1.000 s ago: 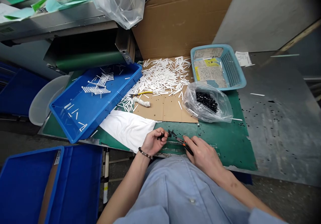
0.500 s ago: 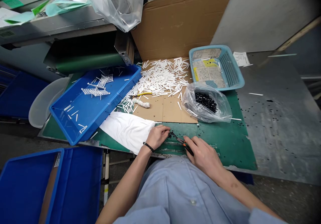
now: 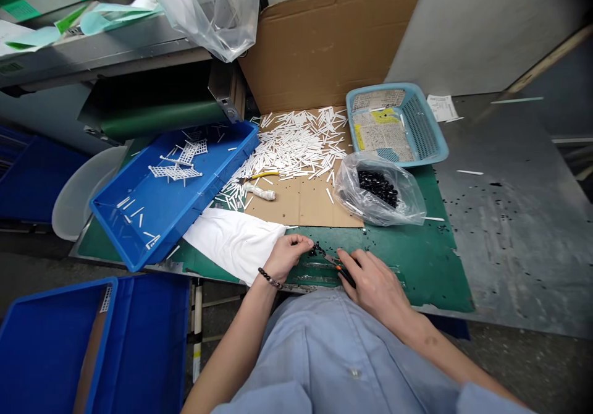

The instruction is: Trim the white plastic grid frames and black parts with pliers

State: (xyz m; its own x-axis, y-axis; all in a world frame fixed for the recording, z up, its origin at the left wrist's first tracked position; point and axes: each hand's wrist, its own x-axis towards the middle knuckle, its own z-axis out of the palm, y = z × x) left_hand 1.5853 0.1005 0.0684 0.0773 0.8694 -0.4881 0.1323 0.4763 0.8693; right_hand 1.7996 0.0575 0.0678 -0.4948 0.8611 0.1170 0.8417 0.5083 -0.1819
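Note:
My right hand [image 3: 376, 281] is wrapped round the dark handles of a pair of cutting pliers [image 3: 343, 270] with orange marks, its jaws pointing up and left. Just left of the jaws, my left hand [image 3: 288, 256] has thumb and forefinger pinched together at a cluster of small black plastic parts [image 3: 317, 249]. What exactly sits in that pinch is too small to make out. Beneath both hands is a green mat [image 3: 380, 244]. A white cloth [image 3: 231, 238] lies beside my left hand. Beyond my right hand stands a clear plastic bag [image 3: 410, 207] filled with shiny black pieces [image 3: 377, 186].
White sticks [image 3: 296, 145] are heaped on a cardboard sheet [image 3: 306, 201], with yellow-handled pliers [image 3: 265, 174] and a wrapped white bundle [image 3: 260, 191]. A blue tray [image 3: 157, 198] holds white lattice pieces on the left. A light-blue basket [image 3: 442, 148] stands at the back right.
My left wrist has turned slightly and its fingers are lifted a little at the black parts. The pliers remain in my right hand, nearly in the same place. The view has shifted slightly.

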